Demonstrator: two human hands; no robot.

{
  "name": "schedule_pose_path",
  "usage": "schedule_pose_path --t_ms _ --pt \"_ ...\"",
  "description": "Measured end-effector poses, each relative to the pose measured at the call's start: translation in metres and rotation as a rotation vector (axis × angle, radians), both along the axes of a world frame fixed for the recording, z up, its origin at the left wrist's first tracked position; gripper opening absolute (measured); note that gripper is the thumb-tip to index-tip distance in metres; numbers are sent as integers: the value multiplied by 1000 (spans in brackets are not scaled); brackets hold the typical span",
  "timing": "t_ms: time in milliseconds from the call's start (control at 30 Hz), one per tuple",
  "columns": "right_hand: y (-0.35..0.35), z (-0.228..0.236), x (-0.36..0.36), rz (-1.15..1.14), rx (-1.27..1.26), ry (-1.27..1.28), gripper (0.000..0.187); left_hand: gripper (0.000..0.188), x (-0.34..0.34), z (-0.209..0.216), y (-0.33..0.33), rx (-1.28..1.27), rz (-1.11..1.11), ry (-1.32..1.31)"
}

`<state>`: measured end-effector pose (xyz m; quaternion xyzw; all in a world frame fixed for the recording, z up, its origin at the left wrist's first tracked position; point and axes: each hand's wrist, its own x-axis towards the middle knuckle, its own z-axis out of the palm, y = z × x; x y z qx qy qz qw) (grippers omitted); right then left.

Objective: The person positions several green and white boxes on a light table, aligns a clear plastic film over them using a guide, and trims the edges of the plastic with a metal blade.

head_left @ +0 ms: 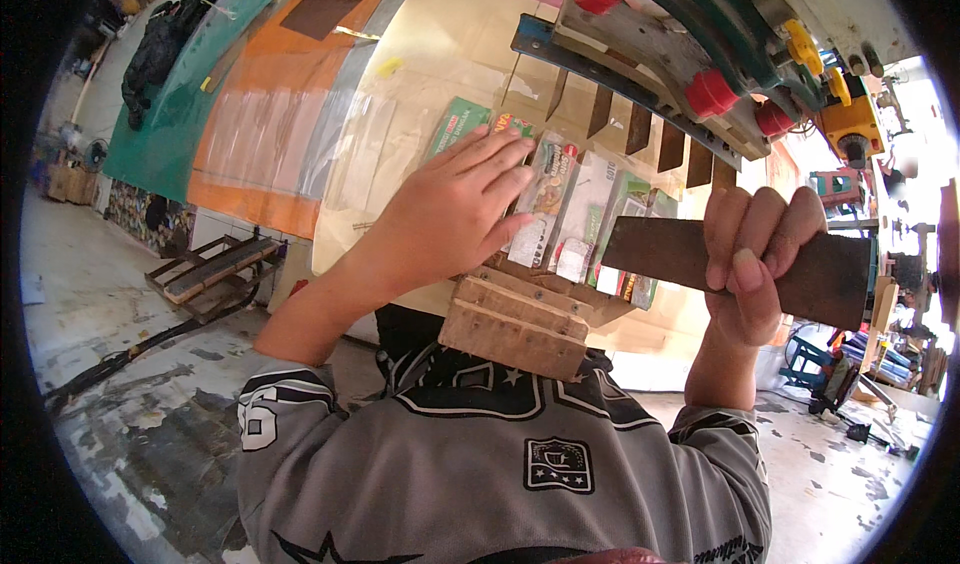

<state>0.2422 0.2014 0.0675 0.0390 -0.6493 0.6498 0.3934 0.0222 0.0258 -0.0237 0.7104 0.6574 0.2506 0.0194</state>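
My left hand [450, 204] lies flat, fingers stretched, over printed plastic packaging on the pale work table [385, 134]. A green printed piece [462, 122] shows beyond its fingers. To its right, several printed strips lie side by side, among them a white and brown strip [548, 189] and a green and white strip [630, 204]. My right hand [752, 249] grips a flat, dark brown rectangular plate [650, 247], thumb in front and fingers curled over its upper edge. The plate is held above the right end of the strips, covering part of them; its material I cannot tell.
Ahead stands a machine with a dark green curved frame [715, 29], red knobs [712, 94] and several dark downward blades [638, 129]. A stepped wooden block [512, 329] sits at the table's near edge. Clear plastic sheets [265, 139] cover the orange surface at left.
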Motion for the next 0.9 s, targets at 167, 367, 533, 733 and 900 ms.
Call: schedule_pose_path --t_ms 167,367,533,733,900 --pt "1 3 14 -34 45 -26 32 68 8 -7 4 -12 -174 -108" --pt "11 -5 14 -27 29 23 38 81 9 -9 4 -84 -227 -77" --pt "13 -14 1 -49 63 17 35 81 9 -12 4 -92 -223 -76" --pt "15 -25 -17 -12 89 -2 34 84 8 -16 4 -77 -235 -77" --pt "16 -29 -25 21 120 -6 34 90 8 -16 3 -84 -201 -128"
